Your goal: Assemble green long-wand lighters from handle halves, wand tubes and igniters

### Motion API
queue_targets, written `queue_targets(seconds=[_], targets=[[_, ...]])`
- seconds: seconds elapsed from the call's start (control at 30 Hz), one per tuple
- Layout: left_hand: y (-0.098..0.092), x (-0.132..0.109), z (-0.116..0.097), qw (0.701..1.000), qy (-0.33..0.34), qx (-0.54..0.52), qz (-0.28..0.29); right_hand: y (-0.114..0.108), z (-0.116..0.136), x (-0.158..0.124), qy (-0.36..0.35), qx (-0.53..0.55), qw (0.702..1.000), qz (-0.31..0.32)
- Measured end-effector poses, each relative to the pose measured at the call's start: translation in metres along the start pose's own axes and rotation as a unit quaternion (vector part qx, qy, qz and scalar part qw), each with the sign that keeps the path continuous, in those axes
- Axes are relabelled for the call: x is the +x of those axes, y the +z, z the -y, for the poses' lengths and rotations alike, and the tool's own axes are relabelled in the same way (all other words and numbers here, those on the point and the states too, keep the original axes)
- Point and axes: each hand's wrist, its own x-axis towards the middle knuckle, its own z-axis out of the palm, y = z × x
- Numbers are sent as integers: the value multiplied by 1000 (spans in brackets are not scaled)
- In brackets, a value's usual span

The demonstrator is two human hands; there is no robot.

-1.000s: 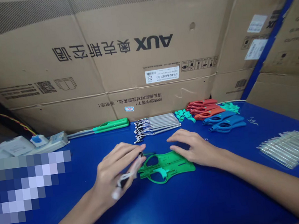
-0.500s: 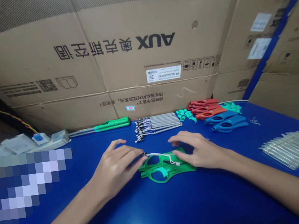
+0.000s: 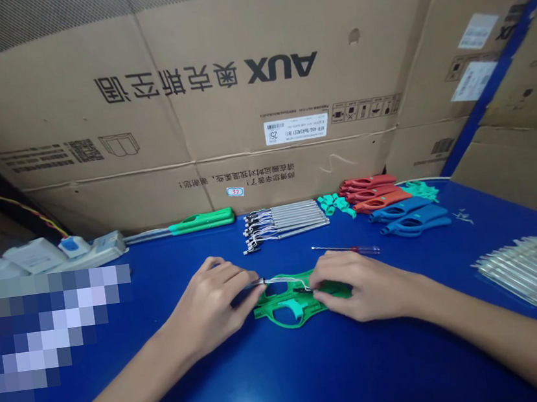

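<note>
My left hand [image 3: 217, 302] pinches the dark-tipped end of a thin metal tube, mostly hidden by the fingers. White wires [image 3: 283, 281] run from the tube to the right. At their far end, my right hand [image 3: 357, 284] has its thumb and fingertips closed on a small wired part, mostly covered by the hand. Beneath the wires, green lighter handle halves [image 3: 317, 307] lie on the blue table, their insides facing up. A teal trigger [image 3: 295, 307] sits in the nearer half. My right hand covers their right side.
Behind are metal tubes with wires [image 3: 300, 215], teal pieces [image 3: 335, 206], red handles [image 3: 369, 183] and blue handles [image 3: 415, 222]. A screwdriver [image 3: 347, 249] lies beyond my right hand. Clear-wrapped rods [image 3: 534, 269] are at right, a power strip [image 3: 102, 247] at left, cardboard [image 3: 220, 122] behind.
My right hand has moved left and its fingers have closed on the part at the wires' end. My left hand keeps hold of the tube. The screwdriver now shows beyond my right hand.
</note>
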Motion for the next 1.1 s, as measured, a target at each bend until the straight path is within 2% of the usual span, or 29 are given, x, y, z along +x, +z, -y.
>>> queue_targets(seconds=[0.13, 0.3, 0.47, 0.7, 0.93, 1.1], targets=[[0, -2, 1, 999, -3, -12, 31, 1, 0, -1, -4, -7, 1000, 1], [-3, -3, 1, 993, 4, -45, 110, -1, 0, -2, -10, -4, 1000, -8], [-8, -3, -4, 988, 4, -60, 144, -1, 3, -2, -21, -8, 1000, -1], [-11, 0, -7, 987, 23, -71, 139, -3, 5, -3, -16, 5, 1000, 17], [-7, -3, -5, 985, 7, -65, 157, -4, 7, -4, -17, -3, 1000, 23], [-7, -3, -4, 984, 19, -72, 161, -5, 8, -3, -15, -11, 999, 35]])
